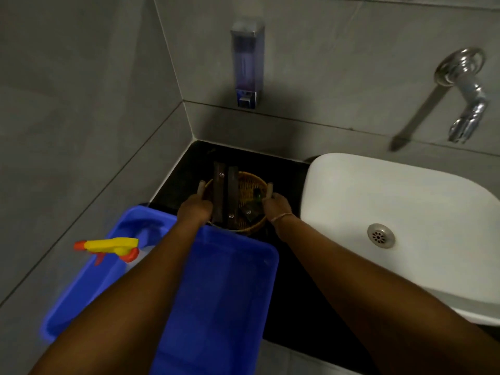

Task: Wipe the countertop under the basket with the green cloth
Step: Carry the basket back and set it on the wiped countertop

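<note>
A round woven basket [250, 182] sits on the black countertop [184, 171] in the corner by the wall. It holds two long dark boxes and small dark packets. My left hand [196, 207] grips the basket's left handle. My right hand [276, 205] grips its right handle. I cannot tell whether the basket rests on the counter or is raised off it. No green cloth is in view.
A blue plastic tub [224, 293] stands at the counter's near left edge, with a yellow and red spray bottle [111, 246] in it. A white basin [392, 212] fills the right side, under a chrome tap [465, 104]. A soap dispenser [246, 63] hangs on the wall.
</note>
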